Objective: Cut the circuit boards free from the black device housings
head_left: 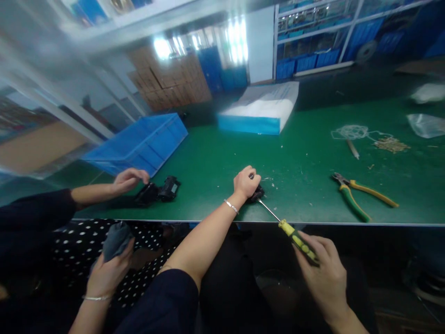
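1. A green-matted workbench (313, 139) stands in a storeroom of blue bins.
2. The person's left hand (246, 182) closes over a small black part (257, 192) near the bench's front edge — pinning it steady.
3. The right hand (325, 273) grips a yellow-handled screwdriver (297, 238), tip at the part.
4. A co-worker's hand (129, 180) rests on black parts (158, 191) to the left.

The left hand (246, 182) pins a black part (256, 193) near the table (215, 162) edge; the right hand (323, 273) grips a screwdriver (290, 232) whose tip meets that part.
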Demonstrator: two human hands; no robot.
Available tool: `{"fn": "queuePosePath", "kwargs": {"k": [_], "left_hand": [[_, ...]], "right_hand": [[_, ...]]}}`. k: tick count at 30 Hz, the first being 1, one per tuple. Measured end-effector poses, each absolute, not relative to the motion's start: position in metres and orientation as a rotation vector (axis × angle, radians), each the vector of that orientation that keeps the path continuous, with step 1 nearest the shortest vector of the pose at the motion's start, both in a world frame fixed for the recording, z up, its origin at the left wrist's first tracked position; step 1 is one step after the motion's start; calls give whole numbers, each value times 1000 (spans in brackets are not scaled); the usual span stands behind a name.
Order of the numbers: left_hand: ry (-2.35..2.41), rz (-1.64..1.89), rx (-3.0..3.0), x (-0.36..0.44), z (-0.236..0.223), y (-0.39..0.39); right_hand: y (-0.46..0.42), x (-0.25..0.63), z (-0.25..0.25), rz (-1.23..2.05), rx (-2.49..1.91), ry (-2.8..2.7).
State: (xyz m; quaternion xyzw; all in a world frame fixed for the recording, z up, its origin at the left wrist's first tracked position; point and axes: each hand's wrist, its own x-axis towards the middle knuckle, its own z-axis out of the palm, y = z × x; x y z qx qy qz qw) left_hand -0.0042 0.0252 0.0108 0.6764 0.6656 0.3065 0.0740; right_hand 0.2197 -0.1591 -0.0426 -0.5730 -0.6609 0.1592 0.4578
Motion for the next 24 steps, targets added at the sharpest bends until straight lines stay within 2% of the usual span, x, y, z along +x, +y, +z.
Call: {"fn": "queuePosePath", "kwargs": {"k": [5,7,9,11,14,16,20,24], "left_hand": [[1994,916,2038,-4,13,24],[1992,927,2037,-5,12,25],[1994,938,2033,-5,10,25],[1998,946,2030,-6,8,26],[2007,953,2029,-7,6,27],[2020,951,2024,-7,5,27],[2054,953,1998,-6,6,27],[2071,958,1976,-5,8,27]], "right_hand": [[-150,223,-35,1179,-1587,-1410],[-150,224,-35,1274,-1552,-1427],[-152,225,-36,1118,-1584,-1479],[-155,225,-37,785,-1568,-1565],[-158,224,-38,287,-1347,-1691],[-158,223,-37,104,-1235,-1743],[-152,226,-35,61,-1446,-1811],[-141,234,-35,284,-1725,-1935]]}}
